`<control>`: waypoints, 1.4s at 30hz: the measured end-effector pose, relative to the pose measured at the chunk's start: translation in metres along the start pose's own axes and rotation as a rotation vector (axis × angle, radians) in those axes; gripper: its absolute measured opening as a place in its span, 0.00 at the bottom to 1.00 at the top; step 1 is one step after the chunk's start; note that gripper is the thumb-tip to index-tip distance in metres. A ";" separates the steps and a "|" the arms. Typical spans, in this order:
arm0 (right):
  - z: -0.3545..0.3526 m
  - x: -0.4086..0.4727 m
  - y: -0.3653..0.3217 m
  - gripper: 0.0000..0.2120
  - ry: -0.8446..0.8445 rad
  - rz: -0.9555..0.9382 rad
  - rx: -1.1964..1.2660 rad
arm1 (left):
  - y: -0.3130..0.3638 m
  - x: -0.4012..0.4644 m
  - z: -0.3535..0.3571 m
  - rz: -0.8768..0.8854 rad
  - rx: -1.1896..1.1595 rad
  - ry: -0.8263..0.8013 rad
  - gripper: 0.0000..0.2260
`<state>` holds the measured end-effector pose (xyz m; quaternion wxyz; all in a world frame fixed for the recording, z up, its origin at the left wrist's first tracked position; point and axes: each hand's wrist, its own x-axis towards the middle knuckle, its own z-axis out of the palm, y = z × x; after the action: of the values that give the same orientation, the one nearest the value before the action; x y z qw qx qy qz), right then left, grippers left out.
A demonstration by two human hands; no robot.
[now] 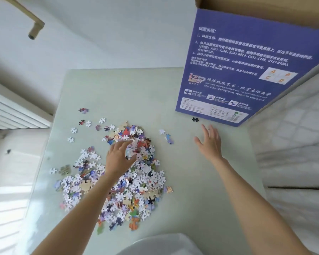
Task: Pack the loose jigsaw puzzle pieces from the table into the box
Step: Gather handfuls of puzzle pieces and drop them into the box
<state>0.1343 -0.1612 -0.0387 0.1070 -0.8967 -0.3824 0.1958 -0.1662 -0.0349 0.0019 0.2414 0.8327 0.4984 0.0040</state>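
Head view: the puzzle pieces (122, 173) lie in a loose heap at the middle of the pale tabletop (201, 190), with a few strays at ten o'clock of the heap and one dark piece (195, 119) off at one o'clock, just beside the box. The box (247, 70) stands tilted at the tabletop's two o'clock corner, its blue printed side facing the camera and its brown cardboard inside showing at the top edge.

The pieces look light, thin and stiff, small cardboard shapes that will likely slide over each other and spill from a careless handful; my judgement is that they are best scooped from the edge of the heap with cupped fingers, or swept together, not picked one at a time.

The left hand (119, 159) rests on top of the heap toward its twelve o'clock end, fingers bent down into the pieces; whether that grip has closed on any I cannot tell. The right hand (209, 142) is spread flat and wide, holding nothing, above bare tabletop at three o'clock of the heap, with the box just past its fingertips at twelve o'clock and the dark piece near them at eleven.
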 end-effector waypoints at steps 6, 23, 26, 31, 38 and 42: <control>0.055 -0.035 -0.088 0.32 -0.124 -0.312 0.049 | -0.034 -0.028 0.011 -0.119 0.035 -0.160 0.40; 0.064 -0.081 -0.162 0.39 -0.387 -0.599 -0.258 | -0.039 -0.040 0.015 -0.073 0.037 -0.231 0.44; 0.060 -0.092 -0.155 0.47 -0.451 -0.602 -0.315 | -0.037 -0.047 0.016 -0.019 0.099 -0.297 0.51; 0.067 -0.114 -0.152 0.52 -0.394 -0.450 -0.237 | -0.033 -0.053 0.020 -0.047 0.089 -0.306 0.48; 0.069 -0.119 -0.159 0.33 -0.383 -0.311 -0.117 | -0.028 -0.049 0.020 -0.045 -0.062 -0.292 0.33; 0.069 -0.127 -0.161 0.28 -0.344 -0.304 -0.031 | -0.029 -0.050 0.018 0.003 -0.081 -0.269 0.26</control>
<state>-0.0791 -0.1407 -0.0119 0.0547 -0.7836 -0.5287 0.3217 -0.2105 -0.0728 -0.0140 0.3393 0.8161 0.4597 -0.0870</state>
